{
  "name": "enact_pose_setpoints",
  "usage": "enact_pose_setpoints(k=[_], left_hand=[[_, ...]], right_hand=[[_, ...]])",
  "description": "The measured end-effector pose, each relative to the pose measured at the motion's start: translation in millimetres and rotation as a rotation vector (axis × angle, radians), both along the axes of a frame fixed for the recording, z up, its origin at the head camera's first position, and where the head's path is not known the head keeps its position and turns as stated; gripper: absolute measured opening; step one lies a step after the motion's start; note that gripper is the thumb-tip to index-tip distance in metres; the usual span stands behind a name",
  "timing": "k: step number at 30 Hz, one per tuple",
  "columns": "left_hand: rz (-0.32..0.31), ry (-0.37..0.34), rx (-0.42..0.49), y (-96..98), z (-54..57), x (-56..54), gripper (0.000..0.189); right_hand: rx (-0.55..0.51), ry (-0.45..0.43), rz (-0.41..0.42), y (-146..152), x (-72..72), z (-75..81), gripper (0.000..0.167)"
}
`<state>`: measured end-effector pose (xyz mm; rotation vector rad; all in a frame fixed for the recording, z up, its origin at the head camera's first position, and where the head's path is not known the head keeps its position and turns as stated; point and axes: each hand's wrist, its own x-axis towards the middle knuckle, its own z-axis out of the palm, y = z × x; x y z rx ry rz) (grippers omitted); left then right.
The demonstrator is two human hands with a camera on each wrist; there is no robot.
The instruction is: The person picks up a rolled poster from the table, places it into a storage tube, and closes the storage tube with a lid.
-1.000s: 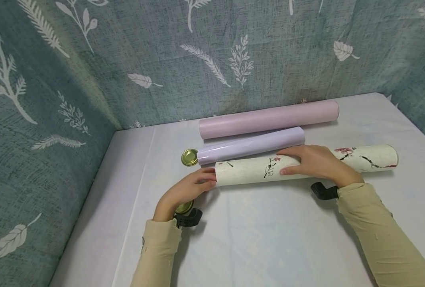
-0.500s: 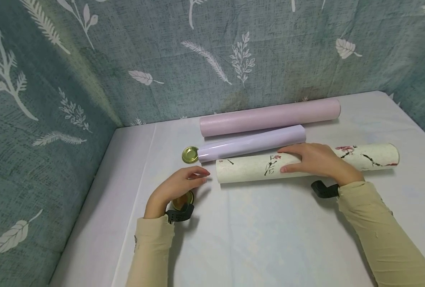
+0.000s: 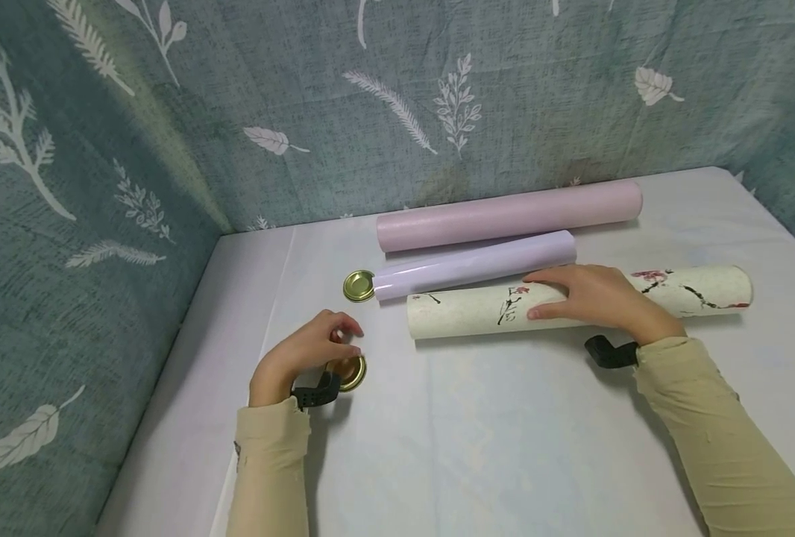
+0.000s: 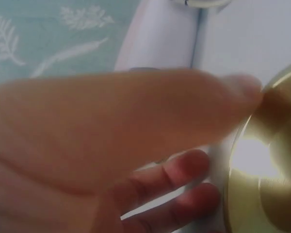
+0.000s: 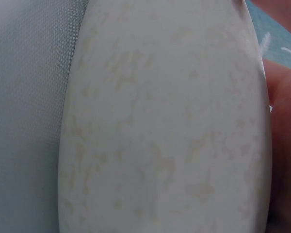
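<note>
My right hand (image 3: 595, 300) rests over a cream paper roll (image 3: 463, 313) printed with red blossoms and dark branches, thumb on its near side and fingers over its far side. In the right wrist view the roll's mottled surface (image 5: 160, 126) fills the middle, with fingers along its right edge. To the left of the roll, my left hand (image 3: 306, 347) hovers with loosely bent fingers and holds nothing. A round gold lid (image 3: 353, 373) lies right beside its thumb, partly covered by the hand and wrist camera. The left wrist view shows the thumb tip overlapping the lid's rim (image 4: 235, 194).
Behind the cream roll lie a glossy lavender roll (image 3: 474, 266) and a longer pink roll (image 3: 508, 216) near the back wall. A second gold lid (image 3: 358, 286) touches the lavender roll's left end. A green leaf-patterned cloth (image 3: 397, 104) hangs behind the white-covered table (image 3: 505, 447).
My left hand has let go of the cream roll's left end and moved left, toward the near gold lid. The right hand stays on the roll.
</note>
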<state>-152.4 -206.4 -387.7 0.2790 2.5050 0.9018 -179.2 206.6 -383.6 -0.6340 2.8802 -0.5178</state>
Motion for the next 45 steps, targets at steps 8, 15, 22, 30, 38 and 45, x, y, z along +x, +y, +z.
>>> enact_pose_setpoints(k=[8,15,22,30,38,45], left_hand=[[0.0,0.018,-0.06,-1.8,-2.6,0.4,0.019],[0.032,0.13,-0.123,2.7,-3.9,-4.6,0.011],[0.111,0.161,-0.158,10.6,-9.0,-8.0,0.015],[0.143,0.108,-0.252,25.0,-2.9,-0.9,0.048],[0.141,0.153,-0.397,38.4,-6.3,3.7,0.062],[0.186,0.15,-0.325,36.7,-6.7,1.5,0.051]], right_hand=[[-0.003,0.003,0.001,0.8,0.2,0.5,0.074],[0.0,-0.002,0.017,0.8,-0.1,1.0,0.074],[0.009,-0.01,0.044,3.5,2.0,3.2,0.074],[0.007,-0.029,0.08,2.2,4.8,5.0,0.074],[0.006,-0.081,0.076,0.4,7.8,8.6,0.078],[0.017,-0.095,0.085,-3.0,8.6,11.9,0.08]])
